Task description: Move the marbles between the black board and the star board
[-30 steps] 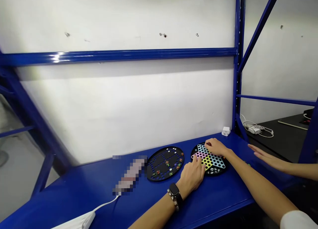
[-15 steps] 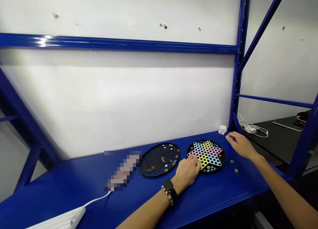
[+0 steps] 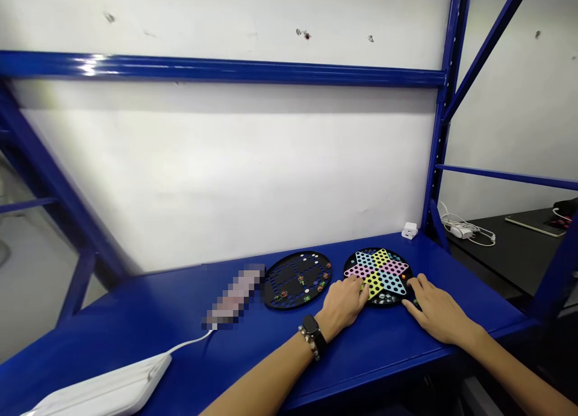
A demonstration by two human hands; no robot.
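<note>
A round black Chinese checkers board [image 3: 389,302] with a yellow, pink and blue star [image 3: 382,276] full of holes lies on the blue shelf. My left hand [image 3: 345,301], wearing a dark watch, is closed at its near-left edge, fingers curled over the rim. Something small and yellow-green shows beside the thumb; its kind is unclear. By the board's right edge, my right hand [image 3: 436,310] is low over the shelf with fingers apart. A green marble [image 3: 416,302] peeks out between its thumb and fingers. A small orange piece [image 3: 403,277] lies on the board.
Left of the board lies a second black perforated disc [image 3: 289,286] with several marbles and white pieces. Further left are a blurred-out object [image 3: 235,295] on a white cable and a white power strip [image 3: 108,386]. A white charger [image 3: 410,230] stands near the blue frame post [image 3: 440,127].
My right hand has come down and left from beside the charger to the marbles at the board's right. My left hand keeps its place on the board. The view has shifted slightly.
</note>
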